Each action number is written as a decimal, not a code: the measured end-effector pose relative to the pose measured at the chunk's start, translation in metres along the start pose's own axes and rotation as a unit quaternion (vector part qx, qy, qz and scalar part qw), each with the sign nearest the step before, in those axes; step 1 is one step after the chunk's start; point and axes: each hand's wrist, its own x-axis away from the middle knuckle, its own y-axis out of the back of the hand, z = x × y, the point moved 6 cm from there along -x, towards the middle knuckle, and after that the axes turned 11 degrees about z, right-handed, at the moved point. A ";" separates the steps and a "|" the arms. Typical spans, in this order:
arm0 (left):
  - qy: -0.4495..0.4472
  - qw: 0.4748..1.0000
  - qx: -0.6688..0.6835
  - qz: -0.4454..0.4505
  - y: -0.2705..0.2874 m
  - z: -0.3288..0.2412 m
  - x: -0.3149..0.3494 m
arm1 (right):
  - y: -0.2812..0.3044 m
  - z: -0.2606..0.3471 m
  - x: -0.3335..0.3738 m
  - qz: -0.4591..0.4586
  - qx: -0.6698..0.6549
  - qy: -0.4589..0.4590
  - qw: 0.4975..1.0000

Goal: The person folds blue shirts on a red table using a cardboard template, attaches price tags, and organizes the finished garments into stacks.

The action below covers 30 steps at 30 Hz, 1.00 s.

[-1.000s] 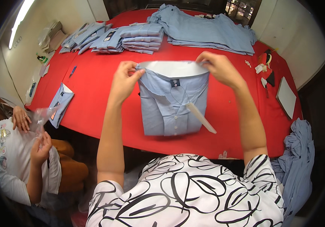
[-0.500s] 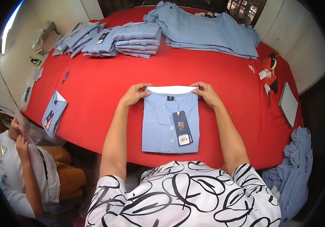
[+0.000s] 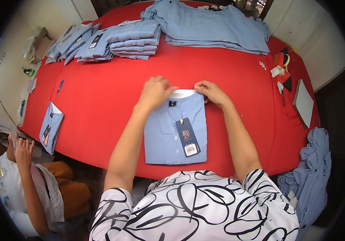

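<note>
In front of me lies a folded light-blue shirt (image 3: 160, 138), buttons up, its collar end pointing away from me. A white insert (image 3: 182, 94) shows along the neckline. A dark hang tag (image 3: 188, 136) on a loop rests over the button placket. My right hand (image 3: 214, 94) pinches the shirt's far right corner between thumb and fingers. My left hand (image 3: 155, 92) is over the far left corner beside the insert, its fingers bent and smeared by motion, so its grip is unclear.
Folded shirts (image 3: 134, 40) are stacked along the far side, beside a wide pile of blue garments (image 3: 216, 30). Another folded shirt (image 3: 52, 126) lies at the left edge, near a seated co-worker (image 3: 30, 188). A white board (image 3: 304, 103) and bunched blue cloth (image 3: 309, 172) are at right.
My left hand has moved inward over the shirt's collar end, its wrist turned. The shirt is slightly tilted. My right hand remains at its corner. The view has shifted a little.
</note>
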 end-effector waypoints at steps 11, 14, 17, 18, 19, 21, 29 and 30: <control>-0.030 0.989 0.117 0.089 -0.065 -0.034 -0.022 | 0.009 -0.036 -0.009 -0.055 -0.034 0.019 0.998; -0.026 0.986 0.117 0.117 -0.068 -0.028 -0.029 | 0.006 -0.032 -0.012 -0.078 0.005 -0.021 0.997; -0.079 0.987 0.052 -0.132 -0.043 -0.037 0.000 | 0.005 -0.003 0.006 -0.190 0.149 0.058 0.969; -0.050 0.988 0.057 -0.134 -0.034 -0.037 0.012 | 0.002 0.010 0.020 -0.243 0.213 0.105 0.941; -0.019 0.989 0.061 -0.135 -0.016 -0.038 0.028 | -0.007 0.018 0.027 -0.187 0.261 0.105 0.941; 0.061 0.992 0.083 -0.068 0.003 -0.033 0.058 | -0.029 0.033 0.046 -0.071 0.350 0.106 0.928; 0.045 0.997 0.043 0.047 -0.031 -0.058 0.139 | -0.074 0.037 0.048 0.019 0.400 0.100 0.911; 0.040 0.998 0.042 0.035 -0.035 -0.059 0.143 | -0.075 0.037 0.046 0.008 0.389 0.113 0.914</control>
